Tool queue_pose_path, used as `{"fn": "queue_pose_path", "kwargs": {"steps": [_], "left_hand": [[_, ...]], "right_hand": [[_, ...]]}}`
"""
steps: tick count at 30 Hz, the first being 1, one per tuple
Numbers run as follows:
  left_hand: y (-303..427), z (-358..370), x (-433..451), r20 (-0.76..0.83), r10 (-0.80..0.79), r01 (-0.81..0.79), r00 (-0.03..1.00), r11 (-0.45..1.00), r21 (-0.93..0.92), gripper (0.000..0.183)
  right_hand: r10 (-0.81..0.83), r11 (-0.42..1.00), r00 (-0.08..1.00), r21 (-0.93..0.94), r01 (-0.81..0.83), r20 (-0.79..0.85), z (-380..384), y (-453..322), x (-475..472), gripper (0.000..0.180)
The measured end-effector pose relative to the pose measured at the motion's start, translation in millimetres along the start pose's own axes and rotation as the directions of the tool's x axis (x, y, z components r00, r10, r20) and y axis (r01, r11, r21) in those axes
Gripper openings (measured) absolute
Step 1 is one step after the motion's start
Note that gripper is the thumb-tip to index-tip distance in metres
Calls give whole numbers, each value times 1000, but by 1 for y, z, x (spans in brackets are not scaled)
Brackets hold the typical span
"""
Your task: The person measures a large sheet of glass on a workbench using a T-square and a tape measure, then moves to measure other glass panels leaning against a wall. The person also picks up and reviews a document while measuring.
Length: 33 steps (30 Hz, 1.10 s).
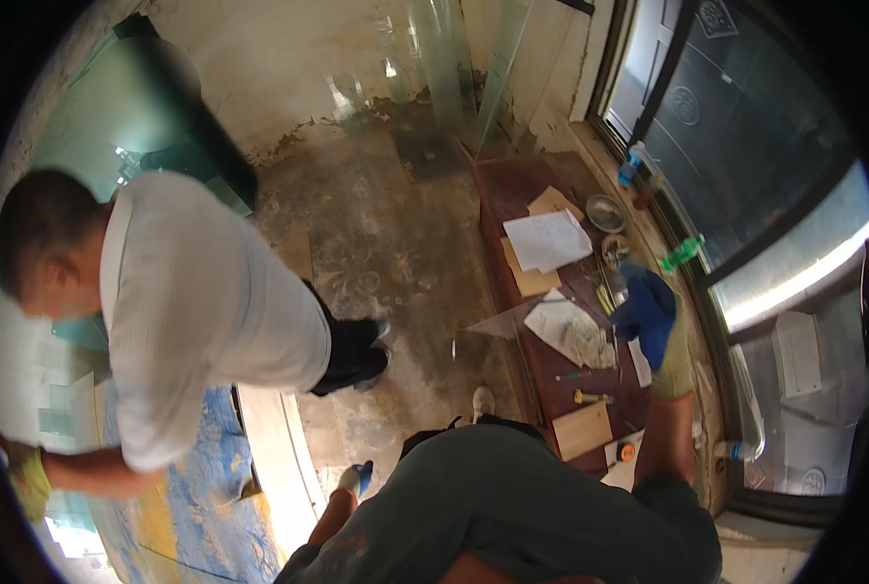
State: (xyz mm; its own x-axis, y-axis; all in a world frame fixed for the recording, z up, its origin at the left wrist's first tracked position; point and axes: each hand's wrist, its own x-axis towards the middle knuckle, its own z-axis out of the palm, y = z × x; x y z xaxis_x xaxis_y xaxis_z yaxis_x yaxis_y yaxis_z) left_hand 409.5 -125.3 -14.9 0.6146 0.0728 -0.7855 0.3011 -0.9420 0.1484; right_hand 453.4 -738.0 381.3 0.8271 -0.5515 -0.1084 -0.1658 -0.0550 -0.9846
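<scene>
My right hand (650, 321), in a blue and cream work glove, is raised over the window side of a dark red table (496, 190). Its fingers are bent and blurred, and whether they hold anything cannot be told. Below and beside it lie a crumpled white cloth or paper (569, 332), a white paper sheet (549, 239) with writing and some slim tools. A clear pane, apparently glass (493, 326), juts past the table's edge. My left hand (357, 478), gloved alike, hangs low beside my body above the floor; its fingers are hardly visible.
A person in a white shirt (208, 285) bends over at the left, beside a blue and yellow stained surface (215, 452). Glass panels (441, 66) lean against the far wall. A metal bowl (605, 213), a tape measure (625, 451) and a wooden board (582, 429) rest on the table; bottles (631, 163) line the windowsill.
</scene>
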Motion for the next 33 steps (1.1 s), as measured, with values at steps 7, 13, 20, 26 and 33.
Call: {"fn": "queue_pose_path", "kwargs": {"steps": [7,13,20,26,33], "left_hand": [[67,6,106,130,-34,126,991,579,-805,55],[148,-87,250,116,15,66,993,743,-666,42],[231,-362,449,-6,231,-92,973,364,-927,29],[294,-622,553,-382,114,-396,917,145,-907,32],[324,-665,643,-128,-264,-98,956,122,-988,28]], "right_hand": [[-64,995,992,-76,72,105,114,-17,254,37],[44,998,998,-37,-42,53,201,-14,437,32],[125,972,992,202,-122,-5,294,-13,610,24],[326,759,925,530,-379,195,390,50,743,14],[666,479,706,587,-653,242,547,118,960,15]]}}
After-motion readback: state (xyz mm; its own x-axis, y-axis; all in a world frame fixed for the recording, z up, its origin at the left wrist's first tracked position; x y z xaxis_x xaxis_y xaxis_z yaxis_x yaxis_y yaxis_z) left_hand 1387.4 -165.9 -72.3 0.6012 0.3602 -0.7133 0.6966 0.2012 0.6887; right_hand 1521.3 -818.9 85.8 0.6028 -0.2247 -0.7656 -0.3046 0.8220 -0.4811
